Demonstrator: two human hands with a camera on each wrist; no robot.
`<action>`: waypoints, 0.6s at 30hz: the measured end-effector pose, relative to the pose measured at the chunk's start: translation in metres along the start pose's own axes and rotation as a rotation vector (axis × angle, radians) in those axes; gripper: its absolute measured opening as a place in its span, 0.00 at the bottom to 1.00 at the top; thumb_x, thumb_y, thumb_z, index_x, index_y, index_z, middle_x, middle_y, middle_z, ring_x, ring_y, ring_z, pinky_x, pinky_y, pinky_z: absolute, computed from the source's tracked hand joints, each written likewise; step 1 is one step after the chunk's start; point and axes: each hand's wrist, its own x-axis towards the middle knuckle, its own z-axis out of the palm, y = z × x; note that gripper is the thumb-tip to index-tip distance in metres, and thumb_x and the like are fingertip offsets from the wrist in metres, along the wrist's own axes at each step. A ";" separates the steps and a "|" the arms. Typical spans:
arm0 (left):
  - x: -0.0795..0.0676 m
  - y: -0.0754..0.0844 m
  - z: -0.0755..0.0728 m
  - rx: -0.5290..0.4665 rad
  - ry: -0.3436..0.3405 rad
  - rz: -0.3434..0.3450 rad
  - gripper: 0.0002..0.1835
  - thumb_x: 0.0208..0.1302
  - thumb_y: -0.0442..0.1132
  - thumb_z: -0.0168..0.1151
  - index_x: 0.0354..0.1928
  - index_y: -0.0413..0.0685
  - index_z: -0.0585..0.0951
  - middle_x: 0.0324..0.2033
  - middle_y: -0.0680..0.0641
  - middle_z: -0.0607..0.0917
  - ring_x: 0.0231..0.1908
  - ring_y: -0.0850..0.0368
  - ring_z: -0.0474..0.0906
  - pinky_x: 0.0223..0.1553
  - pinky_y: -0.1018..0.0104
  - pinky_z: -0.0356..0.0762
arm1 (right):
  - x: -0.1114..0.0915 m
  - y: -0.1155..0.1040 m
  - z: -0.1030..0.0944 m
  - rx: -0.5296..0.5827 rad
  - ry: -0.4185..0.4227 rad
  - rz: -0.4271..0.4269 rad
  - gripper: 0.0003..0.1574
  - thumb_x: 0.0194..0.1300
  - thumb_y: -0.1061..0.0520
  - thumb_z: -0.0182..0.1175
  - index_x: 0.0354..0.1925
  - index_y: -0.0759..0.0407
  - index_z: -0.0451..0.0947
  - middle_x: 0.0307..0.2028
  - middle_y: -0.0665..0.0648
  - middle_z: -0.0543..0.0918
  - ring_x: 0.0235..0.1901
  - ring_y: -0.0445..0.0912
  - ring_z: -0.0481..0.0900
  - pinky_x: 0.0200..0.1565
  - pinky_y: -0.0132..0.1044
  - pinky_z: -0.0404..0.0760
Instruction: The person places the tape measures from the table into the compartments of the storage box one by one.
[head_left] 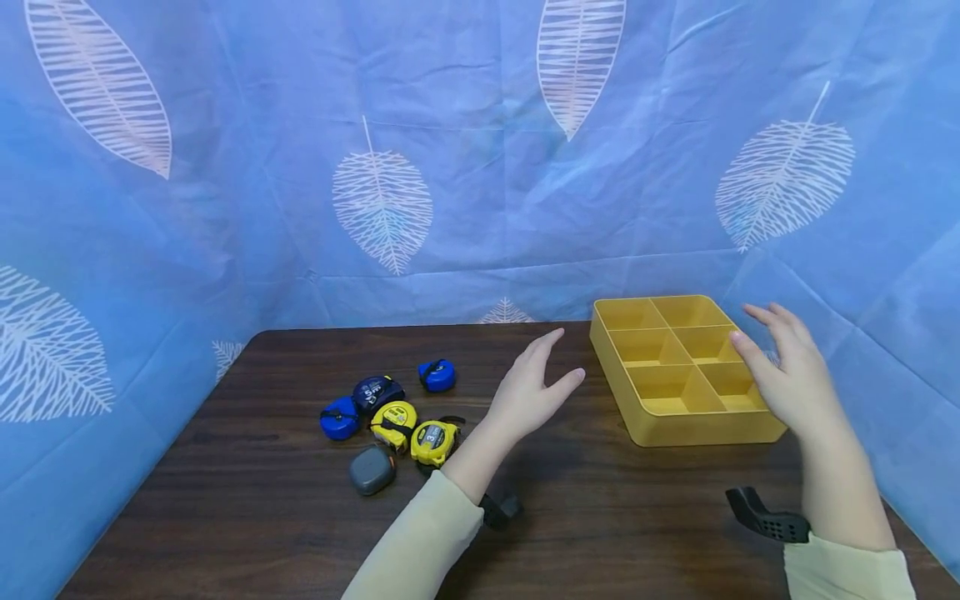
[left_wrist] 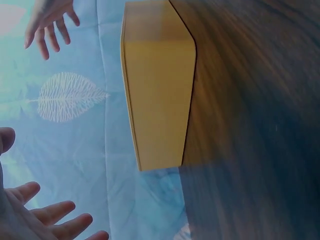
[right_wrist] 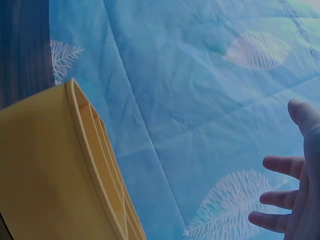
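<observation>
A yellow box [head_left: 705, 432] divided into several compartments stands on the right of the table, its compartments bare. Above its right side my right hand [head_left: 795, 375] hovers with fingers spread, holding nothing. My left hand [head_left: 534, 385] is in the air left of the box, fingers extended and thumb apart, also holding nothing. In the left wrist view the box's side wall [left_wrist: 159, 95] lies beyond the left hand [left_wrist: 35, 220]. The right wrist view shows the box [right_wrist: 45, 165] to the left of the right hand's fingers [right_wrist: 280, 199].
Left of the left arm lie several tape measures: a yellow one [head_left: 433, 442], another yellow one [head_left: 393, 423], a dark blue one [head_left: 377, 393], a blue one [head_left: 340, 418], a grey one [head_left: 372, 471]. A blue one [head_left: 437, 376] sits farther back. A blue leaf-printed curtain [head_left: 480, 183] hangs behind the table.
</observation>
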 end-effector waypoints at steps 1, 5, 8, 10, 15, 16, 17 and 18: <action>-0.001 0.000 0.002 -0.012 0.001 -0.008 0.35 0.68 0.61 0.52 0.73 0.65 0.56 0.70 0.56 0.60 0.68 0.57 0.57 0.62 0.50 0.62 | 0.000 0.002 0.000 0.003 0.003 0.005 0.37 0.75 0.45 0.43 0.74 0.60 0.50 0.73 0.67 0.39 0.68 0.72 0.36 0.55 0.77 0.40; -0.002 -0.001 0.008 -0.065 0.016 -0.015 0.35 0.68 0.60 0.52 0.74 0.64 0.56 0.71 0.55 0.58 0.68 0.56 0.57 0.63 0.49 0.62 | 0.000 0.010 -0.001 0.016 0.021 0.011 0.38 0.75 0.46 0.44 0.75 0.58 0.48 0.73 0.68 0.40 0.68 0.73 0.36 0.56 0.76 0.38; -0.002 0.000 0.014 -0.106 0.029 -0.011 0.35 0.68 0.59 0.52 0.74 0.62 0.56 0.72 0.54 0.57 0.68 0.56 0.56 0.63 0.50 0.61 | 0.001 0.013 -0.002 0.025 0.037 0.008 0.37 0.75 0.47 0.44 0.75 0.57 0.48 0.73 0.69 0.43 0.68 0.72 0.38 0.56 0.76 0.38; -0.001 0.001 0.019 -0.130 0.035 -0.016 0.35 0.68 0.60 0.51 0.74 0.62 0.56 0.71 0.54 0.57 0.68 0.56 0.57 0.62 0.49 0.62 | 0.000 0.016 -0.003 0.027 0.044 0.006 0.36 0.75 0.47 0.44 0.75 0.57 0.49 0.72 0.69 0.45 0.68 0.72 0.39 0.57 0.75 0.39; 0.000 0.006 0.033 -0.201 0.051 -0.021 0.35 0.68 0.60 0.51 0.73 0.63 0.57 0.71 0.55 0.57 0.68 0.56 0.57 0.62 0.48 0.62 | -0.001 0.027 -0.006 0.035 0.048 0.027 0.35 0.75 0.47 0.44 0.74 0.56 0.51 0.72 0.69 0.48 0.68 0.73 0.42 0.57 0.75 0.41; 0.001 0.007 0.036 -0.215 0.053 -0.021 0.35 0.68 0.60 0.51 0.73 0.62 0.57 0.71 0.56 0.57 0.68 0.56 0.57 0.62 0.48 0.62 | -0.002 0.030 -0.007 0.039 0.047 0.039 0.35 0.75 0.47 0.44 0.74 0.56 0.51 0.72 0.70 0.48 0.67 0.73 0.42 0.57 0.75 0.41; 0.001 0.008 0.038 -0.225 0.059 -0.020 0.35 0.68 0.60 0.52 0.73 0.62 0.58 0.71 0.56 0.58 0.68 0.56 0.57 0.62 0.48 0.62 | -0.002 0.033 -0.007 0.043 0.046 0.053 0.35 0.75 0.47 0.44 0.74 0.56 0.51 0.72 0.70 0.49 0.67 0.73 0.43 0.56 0.76 0.42; 0.001 0.009 0.041 -0.233 0.062 -0.019 0.35 0.68 0.59 0.52 0.73 0.61 0.58 0.71 0.55 0.58 0.68 0.56 0.57 0.62 0.49 0.62 | -0.003 0.036 -0.007 0.050 0.043 0.067 0.35 0.75 0.46 0.43 0.74 0.56 0.51 0.72 0.70 0.49 0.67 0.73 0.43 0.56 0.76 0.43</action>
